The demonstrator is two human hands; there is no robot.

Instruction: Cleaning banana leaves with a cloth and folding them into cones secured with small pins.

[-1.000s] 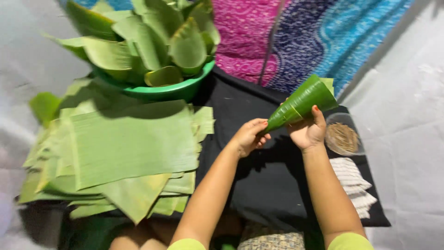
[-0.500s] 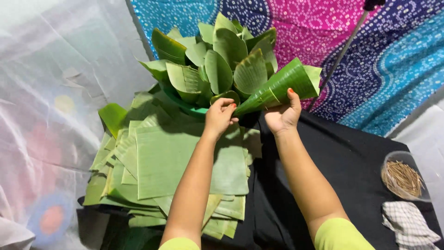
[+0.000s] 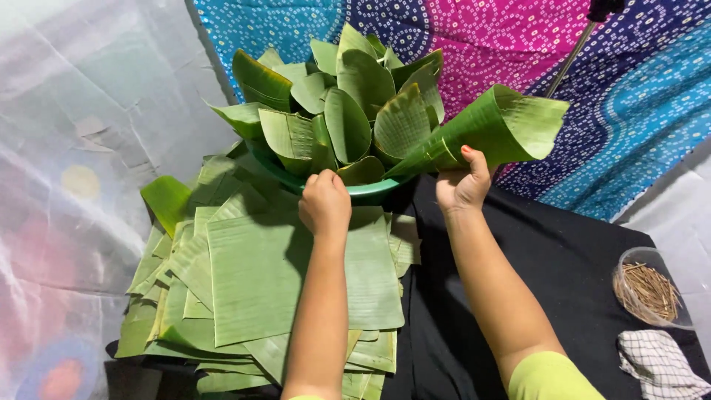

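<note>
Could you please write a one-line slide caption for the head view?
Right hand holds a rolled leaf cone over a green bowl of cones; left hand hovers above stacked leaf sheets.

Most of the green bowl [image 3: 370, 191] behind leaf cones, checked cloth [image 3: 659, 367] partly past the bottom edge.

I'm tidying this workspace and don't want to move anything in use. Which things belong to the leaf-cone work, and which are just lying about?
In use:
leaf cone, held by right hand
left hand at green bowl of finished cones
stack of flat cut leaves

Lying about:
container of thin sticks
checked cloth
</note>
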